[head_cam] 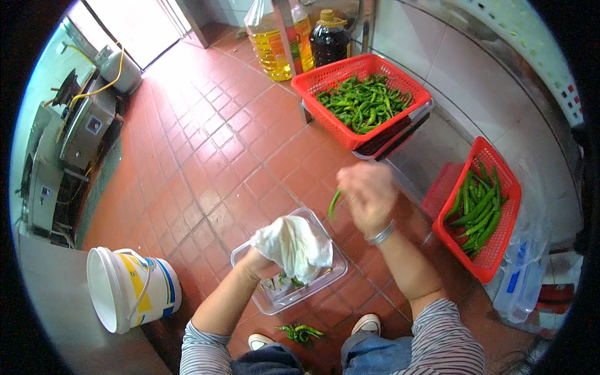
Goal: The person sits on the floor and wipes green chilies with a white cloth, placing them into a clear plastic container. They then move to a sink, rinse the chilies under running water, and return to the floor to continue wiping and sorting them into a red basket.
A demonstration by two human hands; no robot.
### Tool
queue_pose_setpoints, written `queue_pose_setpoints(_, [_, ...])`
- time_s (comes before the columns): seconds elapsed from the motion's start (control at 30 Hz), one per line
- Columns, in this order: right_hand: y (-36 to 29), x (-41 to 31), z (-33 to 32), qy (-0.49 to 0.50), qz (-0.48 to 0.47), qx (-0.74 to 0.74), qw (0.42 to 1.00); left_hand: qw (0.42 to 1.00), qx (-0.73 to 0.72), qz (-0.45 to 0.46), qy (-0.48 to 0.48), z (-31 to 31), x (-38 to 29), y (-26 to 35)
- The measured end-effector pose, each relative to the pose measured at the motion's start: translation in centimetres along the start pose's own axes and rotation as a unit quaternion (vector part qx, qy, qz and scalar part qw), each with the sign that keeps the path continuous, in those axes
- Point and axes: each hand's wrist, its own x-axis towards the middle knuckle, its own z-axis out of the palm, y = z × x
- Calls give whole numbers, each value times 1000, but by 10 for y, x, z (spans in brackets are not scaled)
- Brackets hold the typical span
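My left hand (262,265) holds a white cloth (297,246) over a clear plastic container (307,297) on the tiled floor; bits of green pepper lie in the container. My right hand (368,194), blurred, has a green chili pepper (333,205) hanging from its fingers, to the right of the cloth. Beyond that hand, a red plastic basket (323,115) is heaped with small green peppers (370,105). A second red basket (511,225), tilted at the right, holds longer green peppers (478,211). On the floor between my shoes is a small pile of peppers (300,333).
A white plastic bucket (157,290) lies tilted at the left. Large oil bottles (272,51) and a dark-liquid bottle (328,42) stand behind the far basket, beside a metal leg. Clear plastic containers (513,295) are at the right. A gas cylinder (119,70) stands by steel stoves.
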Motion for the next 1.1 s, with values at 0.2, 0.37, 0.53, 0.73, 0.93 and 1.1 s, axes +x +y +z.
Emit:
queue_pose_setpoints(0.2, [89,61,7,3,39,-210,977,983,-72,167,-23,-59,-58,45])
queue_pose_setpoints(0.37, [52,21,24,-56,-17,-166,984,972,-69,222,34,-108,-102,46])
queue_pose_setpoints(0.53, [-46,-133,80,-440,20,87,893,954,-111,225,162,-146,-125,32])
queue_pose_setpoints(0.73, [-99,-226,91,-707,86,9,702,954,-149,196,171,-163,-132,8])
queue_pose_setpoints(0.93, [-102,-228,98,-730,162,-23,664,966,-146,148,156,-169,-141,-6])
queue_pose_setpoints(1.1, [-97,-197,97,-643,598,205,433,971,-127,136,148,-176,-140,-26])
